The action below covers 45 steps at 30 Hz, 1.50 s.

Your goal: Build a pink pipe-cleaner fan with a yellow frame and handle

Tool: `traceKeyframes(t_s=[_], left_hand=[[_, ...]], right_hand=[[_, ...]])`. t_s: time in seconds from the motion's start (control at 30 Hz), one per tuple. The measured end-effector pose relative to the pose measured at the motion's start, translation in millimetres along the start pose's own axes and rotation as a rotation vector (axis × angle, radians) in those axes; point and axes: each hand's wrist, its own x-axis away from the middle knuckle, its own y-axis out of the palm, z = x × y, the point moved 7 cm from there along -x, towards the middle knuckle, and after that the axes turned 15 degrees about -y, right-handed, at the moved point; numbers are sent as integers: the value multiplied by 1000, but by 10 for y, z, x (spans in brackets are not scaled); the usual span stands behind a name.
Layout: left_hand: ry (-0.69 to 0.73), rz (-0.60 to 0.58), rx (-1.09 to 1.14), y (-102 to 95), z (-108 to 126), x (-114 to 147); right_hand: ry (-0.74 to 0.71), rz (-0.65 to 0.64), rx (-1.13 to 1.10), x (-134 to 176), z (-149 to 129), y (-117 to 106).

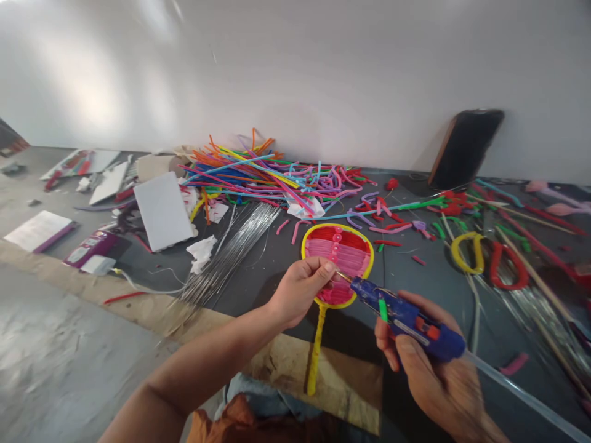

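My right hand is wrapped round a blue hot glue gun with a red switch and a scrap of green on its body. A long clear glue stick runs out of its back end. My left hand is closed in a pinch right at the gun's metal nozzle; whatever sits between the fingertips is too small to make out. Beneath them lies a paddle-shaped piece made of pipe cleaners, with a yellow rim, red and pink rows, a line of pink beads and a yellow wrapped handle.
Behind lies a heap of coloured pipe cleaners, with a bundle of thin wires in front. Scissors with yellow and red handles lie at right. A phone leans on the wall. White boxes and a cable are at left.
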Motion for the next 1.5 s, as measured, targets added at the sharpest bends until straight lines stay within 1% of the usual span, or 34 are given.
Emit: traceKeyframes(t_s=[0.23,0.4,0.6,0.77,0.87,0.97,1.1,1.23,1.3,1.4,1.5], left_hand=[[27,-10,-34,-4,13,3],[37,-16,-42,-3,12,0],[27,-13,-50,-6,-6,-19],[32,-11,-72,-8,-15,-21],[39,-14,-69,-7,-13,-20],[36,-16,-77,-6,-13,-21],[38,-13,-97,-16,-13,-26],[49,-4,-136,-23,-22,-34],[61,-2,-160,-18,-21,-35],[106,9,-204,-27,17,-24],[180,48,-308,-83,115,8]], right_hand=[[-4,7,4,-8,25,-5],[-8,38,-3,-12,41,-28],[-41,18,50,-17,25,-40],[-59,-6,41,-15,51,-47],[-70,-1,97,-5,66,-72],[-70,6,132,1,77,-88],[-70,1,100,-1,68,-74],[-32,19,111,-1,68,-80],[-22,8,114,-7,72,-76],[-59,-8,59,-30,43,-74],[-107,21,12,-56,-32,-114]])
